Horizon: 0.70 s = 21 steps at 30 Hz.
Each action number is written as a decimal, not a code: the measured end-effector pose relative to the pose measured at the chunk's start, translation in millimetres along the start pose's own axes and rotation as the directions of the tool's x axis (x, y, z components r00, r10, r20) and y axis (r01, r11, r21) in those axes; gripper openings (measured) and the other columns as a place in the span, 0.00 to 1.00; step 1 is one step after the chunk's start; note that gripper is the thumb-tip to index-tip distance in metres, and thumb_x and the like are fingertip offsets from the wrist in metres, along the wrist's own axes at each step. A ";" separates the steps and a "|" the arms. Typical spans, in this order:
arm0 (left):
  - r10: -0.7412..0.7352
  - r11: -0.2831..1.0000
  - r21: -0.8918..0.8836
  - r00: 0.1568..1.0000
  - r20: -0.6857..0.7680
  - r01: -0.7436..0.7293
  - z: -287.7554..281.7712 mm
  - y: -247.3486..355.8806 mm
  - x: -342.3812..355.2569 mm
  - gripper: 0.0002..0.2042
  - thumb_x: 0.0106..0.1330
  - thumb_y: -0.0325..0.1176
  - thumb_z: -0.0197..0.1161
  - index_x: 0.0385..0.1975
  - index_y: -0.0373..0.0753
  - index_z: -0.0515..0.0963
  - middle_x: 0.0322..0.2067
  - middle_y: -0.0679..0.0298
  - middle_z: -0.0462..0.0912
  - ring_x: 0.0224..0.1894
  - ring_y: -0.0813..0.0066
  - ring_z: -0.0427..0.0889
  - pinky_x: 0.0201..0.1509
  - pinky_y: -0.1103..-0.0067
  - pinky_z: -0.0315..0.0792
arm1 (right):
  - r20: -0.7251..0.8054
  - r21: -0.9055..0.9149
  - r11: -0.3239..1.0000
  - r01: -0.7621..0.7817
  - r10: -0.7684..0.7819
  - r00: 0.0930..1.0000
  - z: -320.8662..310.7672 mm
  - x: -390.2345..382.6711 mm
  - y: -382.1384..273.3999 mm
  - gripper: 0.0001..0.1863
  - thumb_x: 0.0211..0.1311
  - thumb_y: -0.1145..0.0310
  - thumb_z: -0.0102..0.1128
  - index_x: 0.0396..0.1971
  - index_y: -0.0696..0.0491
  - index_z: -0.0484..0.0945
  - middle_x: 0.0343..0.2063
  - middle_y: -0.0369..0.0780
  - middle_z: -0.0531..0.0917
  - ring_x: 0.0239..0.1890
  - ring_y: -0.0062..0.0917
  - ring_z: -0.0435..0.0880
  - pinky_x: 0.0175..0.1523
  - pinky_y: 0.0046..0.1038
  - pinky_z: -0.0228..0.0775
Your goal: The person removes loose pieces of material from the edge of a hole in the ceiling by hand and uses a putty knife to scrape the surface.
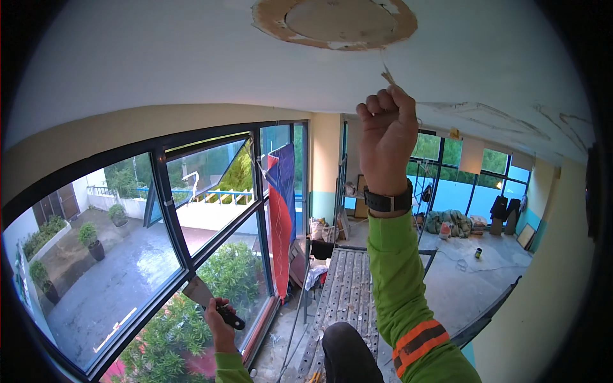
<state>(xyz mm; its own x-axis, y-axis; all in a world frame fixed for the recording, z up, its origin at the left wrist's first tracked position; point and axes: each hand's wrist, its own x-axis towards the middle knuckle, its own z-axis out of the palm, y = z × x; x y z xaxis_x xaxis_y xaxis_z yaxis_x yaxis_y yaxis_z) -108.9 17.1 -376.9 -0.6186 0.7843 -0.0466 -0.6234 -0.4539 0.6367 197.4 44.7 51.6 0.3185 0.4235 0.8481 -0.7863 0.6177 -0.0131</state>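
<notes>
My right hand (386, 124) is raised toward the white ceiling (191, 76), its fingers closed on a thin, frayed pale strip (387, 75) that dangles below a round patched area (341, 25) with ragged tan edges. The patch is just above the hand. Low at the left, in front of the window, my left hand (218, 322) grips a putty knife (198, 292) with a black handle and a wide metal blade pointing up and left.
A perforated metal scaffold platform (341, 281) lies below, with my dark knee over it. Black-framed windows (191, 262) and a red-and-blue hanging cloth (279, 230) are on the left. Bundled sacks (440, 223), dark garments (501, 207) and a small can (478, 253) are at the back right.
</notes>
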 end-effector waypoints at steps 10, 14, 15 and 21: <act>0.026 0.999 0.026 1.000 0.000 -0.026 3.5 -1.5 -2.2 0.11 0.68 0.39 0.52 0.32 0.37 0.71 0.24 0.60 0.77 0.20 0.71 0.74 0.23 0.75 0.71 | 0.177 -0.338 0.941 0.019 0.044 0.983 -21.0 -14.9 2.2 0.11 0.63 0.65 0.54 0.22 0.51 0.69 0.19 0.31 0.65 0.22 0.18 0.65 0.31 0.25 0.61; 0.029 0.999 0.044 1.000 -0.005 -0.029 1.4 -0.9 -1.8 0.11 0.68 0.39 0.51 0.32 0.38 0.71 0.24 0.60 0.76 0.20 0.72 0.73 0.23 0.75 0.70 | 0.175 -0.721 0.693 0.014 0.163 0.971 -4.1 3.8 10.2 0.11 0.62 0.63 0.56 0.31 0.56 0.78 0.20 0.35 0.74 0.20 0.18 0.72 0.24 0.21 0.65; 0.027 0.999 0.043 1.000 -0.003 -0.027 1.3 -1.7 -1.1 0.11 0.68 0.39 0.51 0.32 0.38 0.71 0.24 0.60 0.76 0.20 0.72 0.73 0.23 0.75 0.70 | 0.214 -0.616 0.787 0.035 0.125 0.969 1.5 10.2 11.4 0.12 0.63 0.62 0.56 0.32 0.56 0.77 0.21 0.35 0.76 0.21 0.18 0.73 0.25 0.21 0.66; 0.016 1.000 0.011 1.000 0.006 -0.016 2.3 -1.1 -2.6 0.11 0.68 0.39 0.50 0.32 0.38 0.72 0.24 0.61 0.76 0.20 0.72 0.73 0.23 0.75 0.71 | 0.223 -0.221 0.961 -0.164 0.213 0.951 33.2 39.5 6.2 0.10 0.65 0.62 0.52 0.33 0.54 0.75 0.24 0.34 0.75 0.26 0.19 0.73 0.31 0.25 0.66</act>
<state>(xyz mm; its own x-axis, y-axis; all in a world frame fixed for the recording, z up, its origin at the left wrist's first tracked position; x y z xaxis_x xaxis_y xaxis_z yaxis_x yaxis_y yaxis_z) -105.5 16.5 -375.7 -0.6258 0.7794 -0.0320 -0.6082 -0.4619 0.6456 187.5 43.3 102.6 0.0174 0.3869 0.9220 -0.6912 0.6709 -0.2685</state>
